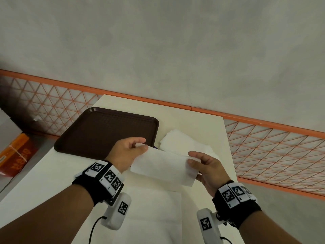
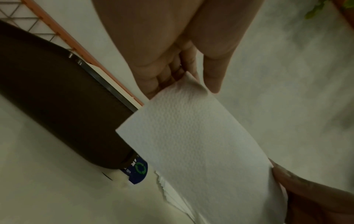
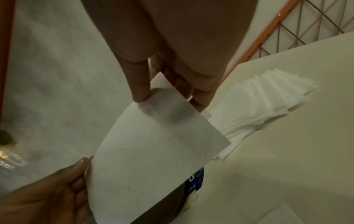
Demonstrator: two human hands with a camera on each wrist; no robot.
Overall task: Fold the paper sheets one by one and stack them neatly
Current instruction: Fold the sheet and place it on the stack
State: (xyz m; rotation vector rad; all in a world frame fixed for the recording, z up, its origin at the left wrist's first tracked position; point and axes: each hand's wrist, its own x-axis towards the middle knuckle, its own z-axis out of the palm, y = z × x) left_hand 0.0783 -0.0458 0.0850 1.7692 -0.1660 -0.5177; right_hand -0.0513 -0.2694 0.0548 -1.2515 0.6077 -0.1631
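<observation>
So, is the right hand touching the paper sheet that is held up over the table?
Touching. In the right wrist view, the right hand pinches an edge of the paper sheet, thumb on its near face.

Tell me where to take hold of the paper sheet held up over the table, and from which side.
Pinch the paper sheet at its two short ends, one from each side, as the left hand and right hand do now. It is long, thin and limp, so end grips probably keep it taut for folding.
</observation>
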